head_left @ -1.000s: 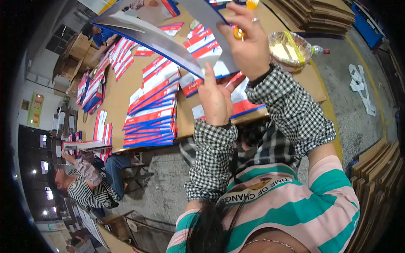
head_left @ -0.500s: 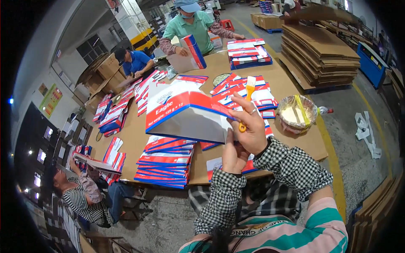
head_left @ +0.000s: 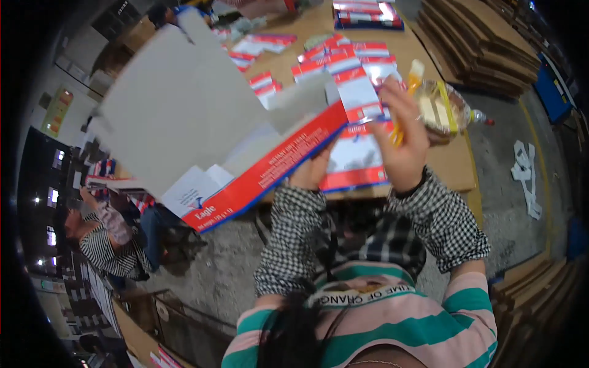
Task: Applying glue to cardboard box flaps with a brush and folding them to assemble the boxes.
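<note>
A large unfolded carton, grey inside with a red, white and blue outer side, is tilted up in front of me. My left hand grips its lower edge near the right end, some fingers hidden behind the panel. In my right hand, to the right of the carton, is a brush with pale bristles and a yellow-orange handle. The bristles point up and away. The right thumb stands apart from the carton's end. Below that hand lies a flat printed carton on the table.
A plastic-lined bowl with a yellow strip across it stands at the table's right edge. Several flat cartons lie farther back. Stacked cardboard sheets rise beyond. A seated person in stripes is at left.
The carton has swung left and opened toward me, showing its grey inside. My right hand has let go of it and moved right with the brush. The view has tipped downward.
</note>
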The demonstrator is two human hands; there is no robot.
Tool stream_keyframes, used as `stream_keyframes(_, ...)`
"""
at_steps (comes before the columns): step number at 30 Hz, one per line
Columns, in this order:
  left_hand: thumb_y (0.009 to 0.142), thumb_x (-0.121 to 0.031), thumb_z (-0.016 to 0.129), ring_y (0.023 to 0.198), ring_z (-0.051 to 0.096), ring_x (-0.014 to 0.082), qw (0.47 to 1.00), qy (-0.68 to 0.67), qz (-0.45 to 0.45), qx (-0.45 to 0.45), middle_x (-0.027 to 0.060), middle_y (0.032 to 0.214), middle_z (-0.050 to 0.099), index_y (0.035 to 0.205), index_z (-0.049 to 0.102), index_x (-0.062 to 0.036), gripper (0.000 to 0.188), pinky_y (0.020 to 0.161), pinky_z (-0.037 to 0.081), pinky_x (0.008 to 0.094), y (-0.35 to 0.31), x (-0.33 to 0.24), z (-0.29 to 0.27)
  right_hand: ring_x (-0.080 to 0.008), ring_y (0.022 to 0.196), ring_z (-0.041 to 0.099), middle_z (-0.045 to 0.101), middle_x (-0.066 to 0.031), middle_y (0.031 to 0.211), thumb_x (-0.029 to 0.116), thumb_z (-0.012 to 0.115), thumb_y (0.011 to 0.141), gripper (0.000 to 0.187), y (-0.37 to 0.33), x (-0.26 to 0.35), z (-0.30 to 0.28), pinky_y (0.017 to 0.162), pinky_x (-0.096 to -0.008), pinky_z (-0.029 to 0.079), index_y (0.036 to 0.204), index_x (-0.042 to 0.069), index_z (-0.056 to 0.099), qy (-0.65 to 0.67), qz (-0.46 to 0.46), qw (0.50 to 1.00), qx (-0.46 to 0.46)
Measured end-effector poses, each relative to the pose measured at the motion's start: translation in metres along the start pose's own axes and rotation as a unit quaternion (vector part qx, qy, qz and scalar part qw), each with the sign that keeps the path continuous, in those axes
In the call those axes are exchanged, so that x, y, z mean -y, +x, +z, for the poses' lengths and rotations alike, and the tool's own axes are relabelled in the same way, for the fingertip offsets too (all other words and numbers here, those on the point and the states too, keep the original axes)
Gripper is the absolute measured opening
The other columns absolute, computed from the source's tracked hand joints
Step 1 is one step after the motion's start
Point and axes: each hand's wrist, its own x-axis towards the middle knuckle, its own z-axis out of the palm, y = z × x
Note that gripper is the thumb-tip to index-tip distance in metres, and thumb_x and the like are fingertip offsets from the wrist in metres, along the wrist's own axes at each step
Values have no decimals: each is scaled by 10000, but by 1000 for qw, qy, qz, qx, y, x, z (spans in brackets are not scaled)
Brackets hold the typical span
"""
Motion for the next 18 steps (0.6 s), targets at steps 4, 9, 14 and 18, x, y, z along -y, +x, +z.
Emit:
stream_keyframes(4,857,-198,551,1063,513,241,998,11,28,49,130,1150,535,1206,441,-24,405,956,401,449,-9,5,-24,-258,1090,488,517,-169,1154,55,624,773,306,-9,-23,-4,922,-316,377,1054,-27,535,37,116,992,-33)
stream_keyframes(9,838,-155,597,951,506,151,985,122,78,-91,53,1071,525,1158,474,-35,363,852,430,283,-16,9,-4,-283,1102,476,504,-189,1174,92,624,778,374,-6,-13,11,937,-344,365,1104,-46,504,52,162,985,-13)
stream_keyframes(14,821,-95,597,975,512,199,933,335,43,-123,95,1061,544,1152,504,-66,344,847,418,315,-28,10,1,-256,1107,451,490,-188,1159,127,658,750,521,-22,1,42,946,-323,346,1177,-82,444,29,262,964,27)
stream_keyframes(18,811,-52,588,1022,526,291,722,654,224,15,174,1100,555,1142,528,-80,338,884,407,373,-30,21,-25,-244,1093,454,472,-172,1149,124,659,741,578,-48,-1,56,925,-307,359,1214,-87,401,111,300,947,33)
